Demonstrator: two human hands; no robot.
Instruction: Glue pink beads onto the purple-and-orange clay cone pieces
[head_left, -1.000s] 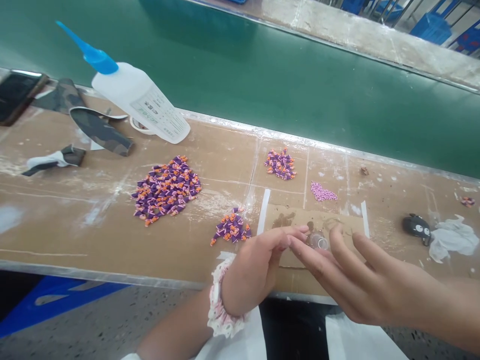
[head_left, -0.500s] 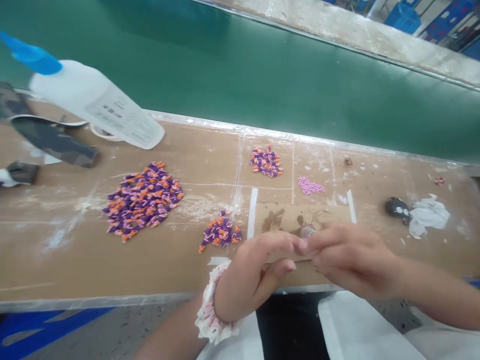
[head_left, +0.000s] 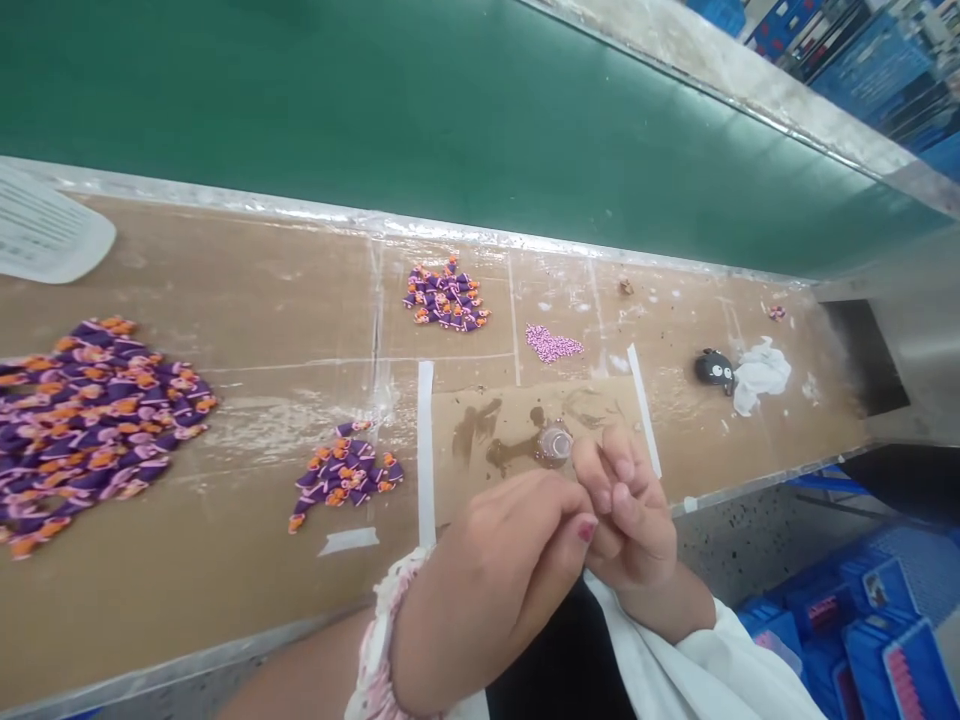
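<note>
My left hand [head_left: 487,570], with a frilly band on its wrist, is curled at the table's near edge, its fingertips pressed against my right hand [head_left: 628,510]. The right hand's fingers are bent inward, and the two hands meet in a pinch. What they hold is too small or hidden to name. Just beyond the fingertips a small clear round cap [head_left: 556,441] sits on a stained cardboard patch [head_left: 517,420]. A little pile of purple and orange pieces [head_left: 345,475] lies left of the hands.
A large purple-orange pile [head_left: 90,410] lies far left, another pile [head_left: 446,297] and pink beads [head_left: 553,345] further back. A black figure [head_left: 714,368] and white tissue [head_left: 761,375] lie to the right. The glue bottle's base [head_left: 45,235] shows at left. Green belt [head_left: 450,110] behind; blue crates [head_left: 862,620] below right.
The view has swung right, pushing the glue bottle almost out of sight. My right hand went from flat and spread to curled, and both hands pulled back toward me, pinched together.
</note>
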